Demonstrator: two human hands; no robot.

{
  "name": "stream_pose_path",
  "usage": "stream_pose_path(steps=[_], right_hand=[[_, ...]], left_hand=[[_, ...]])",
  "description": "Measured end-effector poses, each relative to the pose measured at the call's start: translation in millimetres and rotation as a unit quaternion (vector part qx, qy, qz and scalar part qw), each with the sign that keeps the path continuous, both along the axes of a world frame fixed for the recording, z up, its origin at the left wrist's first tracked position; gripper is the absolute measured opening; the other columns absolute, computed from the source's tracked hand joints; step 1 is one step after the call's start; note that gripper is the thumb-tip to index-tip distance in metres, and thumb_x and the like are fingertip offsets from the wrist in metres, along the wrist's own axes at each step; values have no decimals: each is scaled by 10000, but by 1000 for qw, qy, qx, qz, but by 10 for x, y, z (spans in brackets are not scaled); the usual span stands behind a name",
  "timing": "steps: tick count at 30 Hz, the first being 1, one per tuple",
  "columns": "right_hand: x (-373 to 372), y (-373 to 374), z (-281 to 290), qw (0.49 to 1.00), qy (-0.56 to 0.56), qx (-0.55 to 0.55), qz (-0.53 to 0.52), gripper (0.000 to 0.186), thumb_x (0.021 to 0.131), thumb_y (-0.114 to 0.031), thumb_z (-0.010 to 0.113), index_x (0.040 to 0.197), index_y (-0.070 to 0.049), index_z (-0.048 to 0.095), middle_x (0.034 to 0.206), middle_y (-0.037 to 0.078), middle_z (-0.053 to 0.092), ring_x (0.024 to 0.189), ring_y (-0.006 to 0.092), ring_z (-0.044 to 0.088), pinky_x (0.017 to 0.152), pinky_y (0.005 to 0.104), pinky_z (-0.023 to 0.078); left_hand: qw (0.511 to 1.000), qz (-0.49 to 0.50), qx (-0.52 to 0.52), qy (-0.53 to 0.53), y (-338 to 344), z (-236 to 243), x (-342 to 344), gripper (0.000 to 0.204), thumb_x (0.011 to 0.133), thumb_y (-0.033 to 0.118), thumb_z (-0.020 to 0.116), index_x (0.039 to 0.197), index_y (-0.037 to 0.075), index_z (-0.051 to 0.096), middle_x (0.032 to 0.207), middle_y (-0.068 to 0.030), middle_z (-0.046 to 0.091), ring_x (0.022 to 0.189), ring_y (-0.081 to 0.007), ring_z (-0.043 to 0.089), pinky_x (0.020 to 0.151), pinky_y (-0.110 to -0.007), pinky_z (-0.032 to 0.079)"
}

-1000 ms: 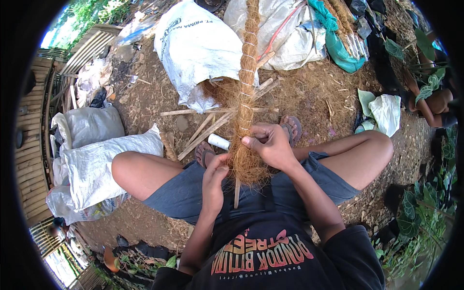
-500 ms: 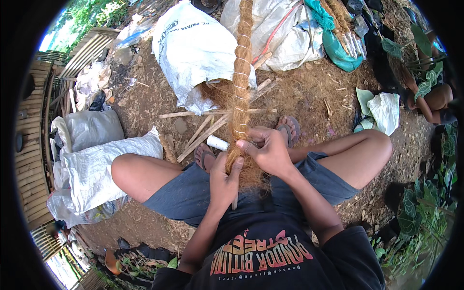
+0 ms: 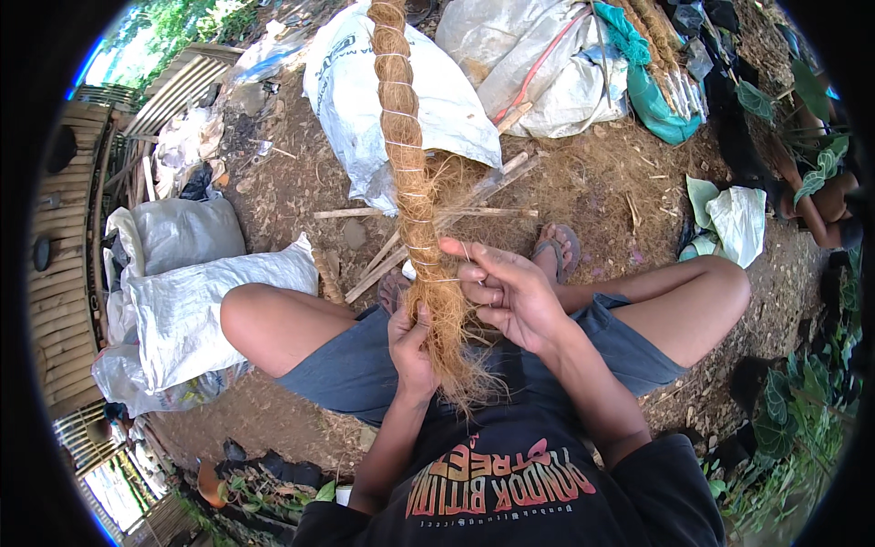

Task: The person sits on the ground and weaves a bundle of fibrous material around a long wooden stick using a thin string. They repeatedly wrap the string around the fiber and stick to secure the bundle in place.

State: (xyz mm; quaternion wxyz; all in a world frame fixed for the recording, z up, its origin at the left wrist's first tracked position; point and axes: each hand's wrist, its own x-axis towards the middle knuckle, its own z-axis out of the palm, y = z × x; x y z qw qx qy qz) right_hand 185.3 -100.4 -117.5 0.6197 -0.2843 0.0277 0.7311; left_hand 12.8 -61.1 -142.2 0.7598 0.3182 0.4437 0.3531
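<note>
A long pole wrapped in brown coconut fibre (image 3: 399, 118), bound with turns of thin white string, runs from the top of the view down to my lap. Its lower end is a loose, frayed tuft. My left hand (image 3: 415, 354) is closed round the left side of this end, thumb on the fibre. Beside the pole, my right hand (image 3: 510, 294) has its index finger reaching to the last string turns and its other fingers curled. A thin strand of white string (image 3: 469, 251) shows at those fingers. Behind the pole, a white roll (image 3: 408, 271) is mostly hidden.
In front lies a white sack (image 3: 355, 100) with brown fibre at its mouth, near crossed wooden sticks (image 3: 355, 212). Stuffed white sacks (image 3: 219, 301) rest at my left. Farther right are a green bag (image 3: 661, 109) and sheeting (image 3: 736, 223). Another person's bent limb (image 3: 807, 196) shows far right.
The pole's upper part has swung left and tilted. My right hand has come off the fibre to the right side, its index finger now stretched out. The white roll is now mostly covered.
</note>
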Motion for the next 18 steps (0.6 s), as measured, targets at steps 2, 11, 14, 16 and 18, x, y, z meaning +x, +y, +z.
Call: stream_pose_path(steps=[2, 11, 14, 16, 18], right_hand=[[-43, 8, 44, 1000, 9, -4, 7, 510, 1021, -175, 658, 1478, -22, 490, 835, -98, 433, 629, -12, 345, 491, 165, 249], [127, 115, 38, 942, -282, 90, 159, 229, 970, -119, 732, 1163, -13, 671, 771, -132, 390, 648, -10, 336, 543, 202, 278], [109, 113, -74, 933, -300, 102, 173, 135, 958, -112, 741, 1007, -21, 653, 760, -122, 406, 664, -4, 355, 553, 210, 289], [-2, 137, -169, 926, -341, 104, 125, 145, 954, -101, 739, 956, -28, 613, 754, -113, 415, 668, 2, 365, 563, 212, 304], [-84, 127, -241, 924, -358, 91, 98, 161, 950, -86, 735, 930, -32, 585, 746, -105, 418, 675, 8, 372, 574, 216, 322]], left_hand=[[999, -26, 30, -22, 59, -28, -44, 256, 975, 131, 494, 1113, -42, 623, 848, -69, 666, 644, -135, 618, 561, -267, 490], [991, -38, 100, 86, 5, -237, -123, 353, 981, 242, 454, 1107, -52, 604, 804, -103, 636, 554, -158, 579, 512, -276, 472], [997, -77, 15, 19, 35, -260, -182, 394, 1007, 270, 441, 1208, -41, 577, 849, -105, 644, 572, -164, 601, 525, -287, 502], [993, -105, -40, -46, 83, -240, -202, 424, 1017, 275, 438, 1289, -32, 546, 934, -113, 652, 679, -173, 638, 610, -298, 531], [989, -121, -21, -79, 147, -194, -173, 459, 1021, 268, 440, 1368, -24, 508, 1077, -133, 648, 883, -190, 660, 772, -317, 542]])
